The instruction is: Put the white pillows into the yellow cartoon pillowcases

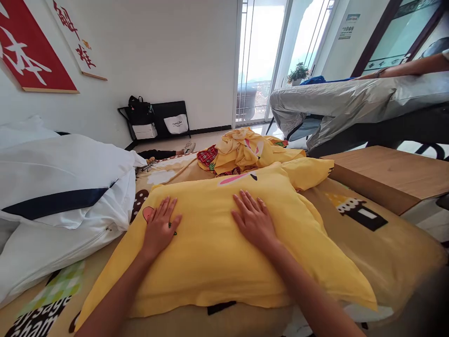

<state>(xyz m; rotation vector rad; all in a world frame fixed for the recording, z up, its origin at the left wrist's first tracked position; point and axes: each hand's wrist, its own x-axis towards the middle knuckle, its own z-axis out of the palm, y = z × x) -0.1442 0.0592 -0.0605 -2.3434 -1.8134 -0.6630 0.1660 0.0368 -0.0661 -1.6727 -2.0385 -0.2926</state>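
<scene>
A plump yellow pillow [206, 243] lies in front of me on a bed with a tan patterned sheet [393, 262]. My left hand [160, 227] rests flat on the pillow's left part, beside a small pink print, with its fingers stretched out. On the right part, my right hand [256, 217] presses flat too, fingers forward and thumb slightly apart. Neither hand grips anything. Under the yellow pillow's right side, more yellow cloth sticks out toward a corner [312, 173].
White pillows [70, 164] are piled at the left. Crumpled yellow bedding [245, 147] lies beyond the pillow. A wooden board [393, 173] borders the right. Another person's arm [414, 65] reaches over a grey-covered table [351, 100]. A black bench [170, 114] holds bags by the wall.
</scene>
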